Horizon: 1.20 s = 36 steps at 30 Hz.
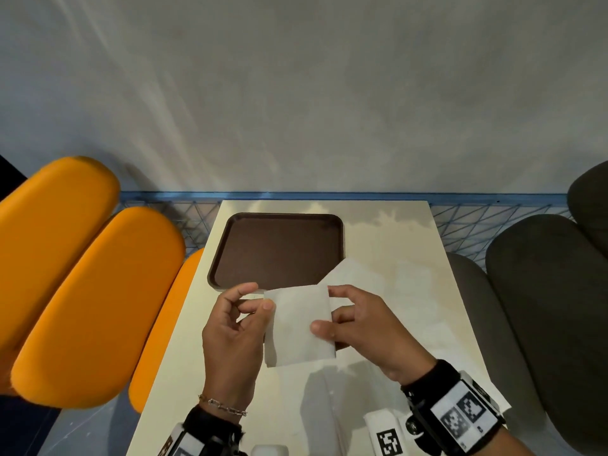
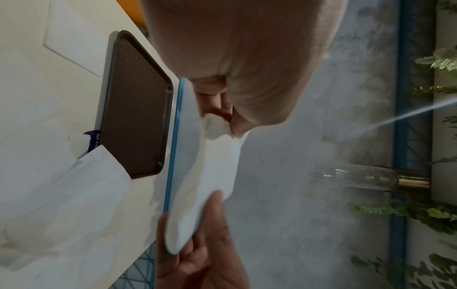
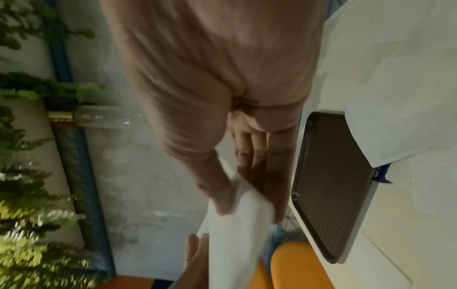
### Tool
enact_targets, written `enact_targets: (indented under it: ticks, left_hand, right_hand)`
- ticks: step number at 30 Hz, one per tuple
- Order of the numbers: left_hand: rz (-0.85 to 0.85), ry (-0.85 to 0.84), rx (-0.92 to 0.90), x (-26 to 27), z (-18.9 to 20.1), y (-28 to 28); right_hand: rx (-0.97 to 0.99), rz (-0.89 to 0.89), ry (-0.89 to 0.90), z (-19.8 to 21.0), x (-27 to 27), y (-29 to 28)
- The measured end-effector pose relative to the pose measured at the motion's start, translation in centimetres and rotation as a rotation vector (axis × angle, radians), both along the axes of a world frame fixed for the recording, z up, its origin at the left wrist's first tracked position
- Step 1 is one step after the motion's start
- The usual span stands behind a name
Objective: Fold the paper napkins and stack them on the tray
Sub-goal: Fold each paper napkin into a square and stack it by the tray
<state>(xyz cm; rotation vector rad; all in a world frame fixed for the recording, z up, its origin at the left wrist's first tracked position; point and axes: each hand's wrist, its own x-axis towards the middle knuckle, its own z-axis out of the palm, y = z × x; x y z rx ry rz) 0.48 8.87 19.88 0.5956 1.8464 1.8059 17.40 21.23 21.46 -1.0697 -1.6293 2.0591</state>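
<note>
A white paper napkin (image 1: pixel 297 327), folded into a rectangle, hangs above the white table (image 1: pixel 411 324), held by both hands. My left hand (image 1: pixel 263 299) pinches its left edge between thumb and forefinger. My right hand (image 1: pixel 325 311) grips its right edge, thumb on top and fingers behind. In the left wrist view the napkin (image 2: pixel 212 176) stretches between the two hands. The right wrist view shows the napkin (image 3: pixel 235 234) pinched by my thumb. The brown tray (image 1: pixel 276 248) lies bare at the far side of the table. Another unfolded napkin (image 1: pixel 355 274) lies flat, overlapping the tray's near right corner.
Orange chair cushions (image 1: pixel 82 291) stand to the left of the table, dark grey ones (image 1: pixel 543 307) to the right. A blue wire fence (image 1: pixel 477 225) and a grey wall lie behind. A purple wrapper (image 2: pixel 92 140) peeks from under the flat napkin.
</note>
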Motion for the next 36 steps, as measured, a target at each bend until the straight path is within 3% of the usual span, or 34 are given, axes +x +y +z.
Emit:
enact_targets:
  ticks: [5,20,26,31,36]
  left_hand:
    - [0.086,-0.018,-0.006,0.9,-0.9,-0.9]
    - [0.158,-0.059,-0.118,-0.6,-5.1,-4.6]
    - [0.119,-0.104,-0.237,-4.6,-7.6,-5.3]
    - [-0.052,-0.439,-0.377,-9.9,-10.7,-5.5]
    - [-0.069,-0.352,-0.559,-16.3,-15.9,-4.2]
  right_hand:
    - [-0.011,0.033,0.002,-0.7,1.1,0.2]
    - [-0.135,0.411,-0.145,-6.1,-1.2,-1.6]
    - [-0.132,0.186,-0.173,-9.2,-6.7,-1.8]
    - [-0.154,0.111,-0.217,-12.6,-12.5,-1.5]
    - [-0.181,0.123,-0.336,-16.8,-18.4,-0.7]
